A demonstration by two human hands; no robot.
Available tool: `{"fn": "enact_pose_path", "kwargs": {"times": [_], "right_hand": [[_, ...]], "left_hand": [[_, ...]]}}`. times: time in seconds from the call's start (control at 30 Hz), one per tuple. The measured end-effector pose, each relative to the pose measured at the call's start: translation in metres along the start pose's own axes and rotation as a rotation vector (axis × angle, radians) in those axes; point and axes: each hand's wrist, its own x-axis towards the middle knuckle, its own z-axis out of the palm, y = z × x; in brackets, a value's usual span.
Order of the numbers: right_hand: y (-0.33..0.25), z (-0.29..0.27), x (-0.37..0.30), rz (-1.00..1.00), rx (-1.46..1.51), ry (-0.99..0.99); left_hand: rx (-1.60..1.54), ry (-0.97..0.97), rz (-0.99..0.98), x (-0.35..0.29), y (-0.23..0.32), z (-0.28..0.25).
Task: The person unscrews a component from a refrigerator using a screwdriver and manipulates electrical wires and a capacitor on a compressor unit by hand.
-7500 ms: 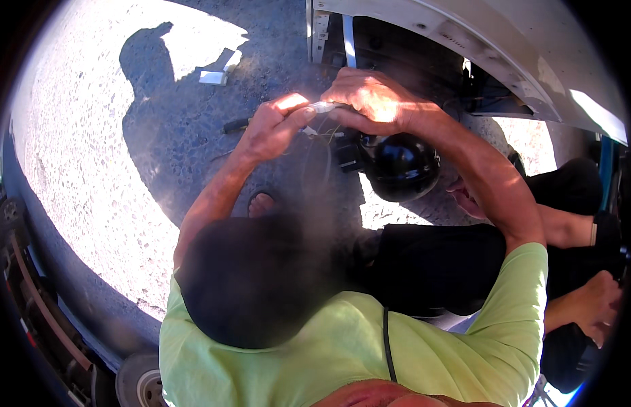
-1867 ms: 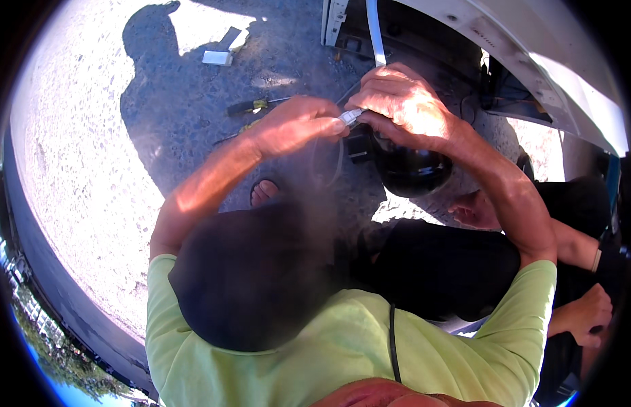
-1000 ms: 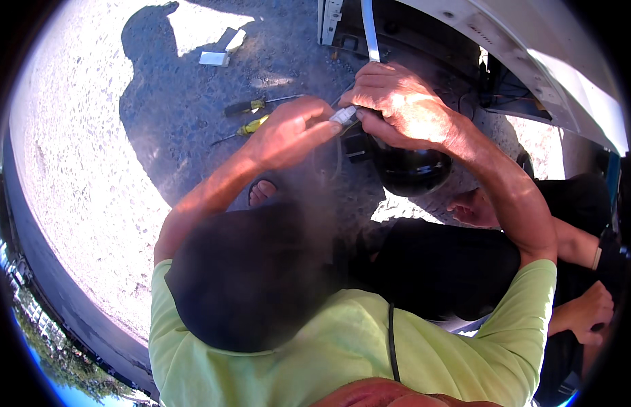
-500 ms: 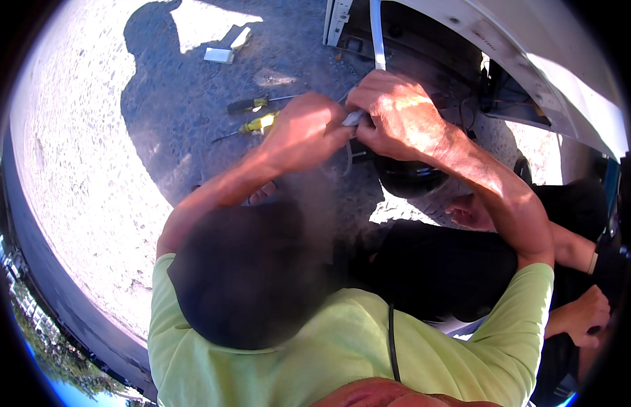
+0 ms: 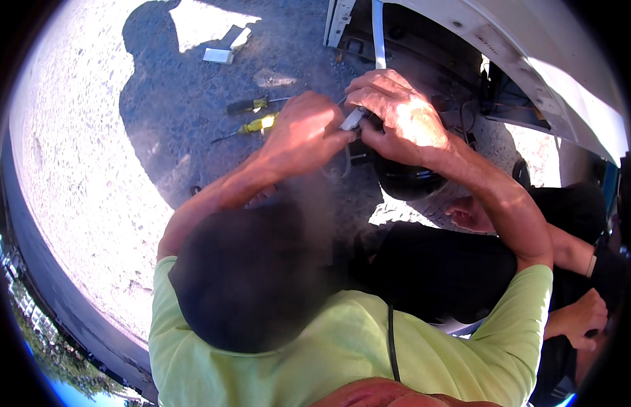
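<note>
Small white piece (image 5: 351,120) held above stony ground (image 5: 183,95), left hand (image 5: 303,136) pinching its left end, right hand (image 5: 402,117) curled around its right end, glossy black rounded vessel (image 5: 407,184) partly hidden below, dark-handled screwdriver (image 5: 246,106) and yellow-handled screwdriver (image 5: 258,123) lying leftward.

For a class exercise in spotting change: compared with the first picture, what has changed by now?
The left hand and right hand have shifted rightward, uncovering the yellow screwdriver; the right hand now hides more of the black ball. The camera view has shifted too. Unchanged: both hands hold the white piece, and the dark screwdriver and white box lie on the ground.
</note>
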Motion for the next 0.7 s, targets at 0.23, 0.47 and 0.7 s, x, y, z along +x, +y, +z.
{"fn": "enact_pose_path", "kwargs": {"times": [0.23, 0.47, 0.7], "right_hand": [[-0.005, -0.028, -0.014, 0.737, 0.322, -0.225], [0.01, -0.012, -0.017, 1.016, 0.893, -0.403], [0.007, -0.011, -0.006, 1.032, 0.953, -0.455]], "left_hand": [[0.025, -0.062, -0.069, -0.012, -0.007, -0.003], [0.069, -0.045, 0.036, -0.004, 0.004, 0.003], [0.086, -0.048, 0.06, -0.004, 0.008, 0.008]]}}
